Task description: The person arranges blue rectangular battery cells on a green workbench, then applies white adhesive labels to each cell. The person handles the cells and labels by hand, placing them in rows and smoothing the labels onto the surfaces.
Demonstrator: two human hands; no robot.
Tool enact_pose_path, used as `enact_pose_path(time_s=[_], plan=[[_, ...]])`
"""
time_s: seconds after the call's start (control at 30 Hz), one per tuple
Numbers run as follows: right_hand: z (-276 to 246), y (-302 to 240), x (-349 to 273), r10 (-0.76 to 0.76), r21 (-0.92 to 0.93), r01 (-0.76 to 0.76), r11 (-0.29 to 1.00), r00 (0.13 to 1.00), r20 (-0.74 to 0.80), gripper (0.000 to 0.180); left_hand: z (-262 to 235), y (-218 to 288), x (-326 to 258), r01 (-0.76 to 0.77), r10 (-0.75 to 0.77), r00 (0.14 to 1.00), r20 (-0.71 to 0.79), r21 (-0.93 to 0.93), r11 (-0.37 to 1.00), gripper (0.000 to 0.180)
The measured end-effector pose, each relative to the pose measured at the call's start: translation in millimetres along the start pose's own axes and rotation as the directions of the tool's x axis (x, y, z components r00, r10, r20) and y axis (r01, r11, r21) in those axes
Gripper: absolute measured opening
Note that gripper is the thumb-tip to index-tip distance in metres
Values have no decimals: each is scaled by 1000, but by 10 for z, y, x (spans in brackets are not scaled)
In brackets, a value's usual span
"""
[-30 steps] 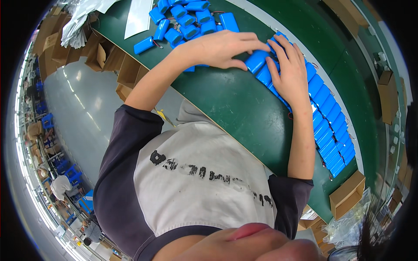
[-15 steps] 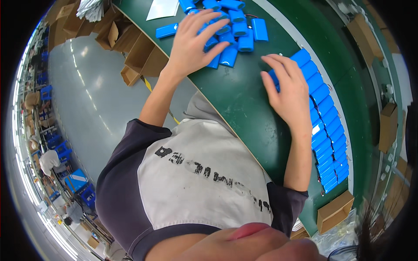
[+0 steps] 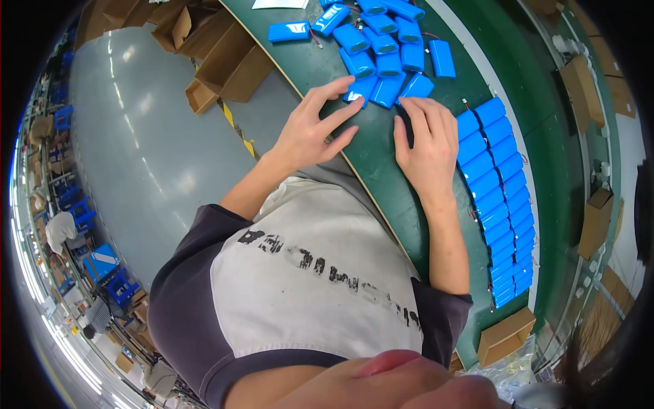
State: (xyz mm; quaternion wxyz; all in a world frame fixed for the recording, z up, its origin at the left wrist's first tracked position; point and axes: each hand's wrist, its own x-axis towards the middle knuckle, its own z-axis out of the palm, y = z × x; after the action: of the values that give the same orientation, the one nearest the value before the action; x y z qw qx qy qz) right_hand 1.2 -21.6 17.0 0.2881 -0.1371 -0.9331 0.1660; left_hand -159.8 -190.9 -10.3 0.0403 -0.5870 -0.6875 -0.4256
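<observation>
Blue shrink-wrapped battery packs (image 3: 388, 63) with short wire leads lie in a loose pile at the far side of the green table. My left hand (image 3: 312, 129) is at the pile's near edge, fingers spread, its fingertips at or just over a blue pack (image 3: 362, 87). Whether they touch it I cannot tell. To the right, my right hand (image 3: 430, 142) has its thumb apart from its bent fingers. Those fingertips reach the near end of another pack (image 3: 417, 86); nothing shows in the grasp. Beside this hand, more packs stand in a neat double row (image 3: 492, 170).
The green table (image 3: 381, 163) runs diagonally, with a pale strip along its far side. White paper (image 3: 279, 3) lies beyond the pile. One open carton (image 3: 505, 337) sits at the lower right; several brown boxes (image 3: 231, 61) stand left of the table edge.
My left hand has drawn back from over the pile toward me. My right hand has left the top of the double row, where a blue pack showed at its fingers, and moved left to the pile.
</observation>
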Motion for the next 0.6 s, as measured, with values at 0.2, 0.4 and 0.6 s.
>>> enact_pose_path(time_s=[0.2,0.4,0.6], plan=[[142,-120,108,-72,-20,73,997,996,52,43,-67,-89,-30,-108,104,993,53,72,992,47],[114,-136,-85,-82,37,77,996,986,144,51,-56,-141,391,-144,149,987,-58,78,987,41],[54,-200,-98,-71,-43,82,996,977,201,54,90,-185,420,-212,161,954,254,186,960,54]])
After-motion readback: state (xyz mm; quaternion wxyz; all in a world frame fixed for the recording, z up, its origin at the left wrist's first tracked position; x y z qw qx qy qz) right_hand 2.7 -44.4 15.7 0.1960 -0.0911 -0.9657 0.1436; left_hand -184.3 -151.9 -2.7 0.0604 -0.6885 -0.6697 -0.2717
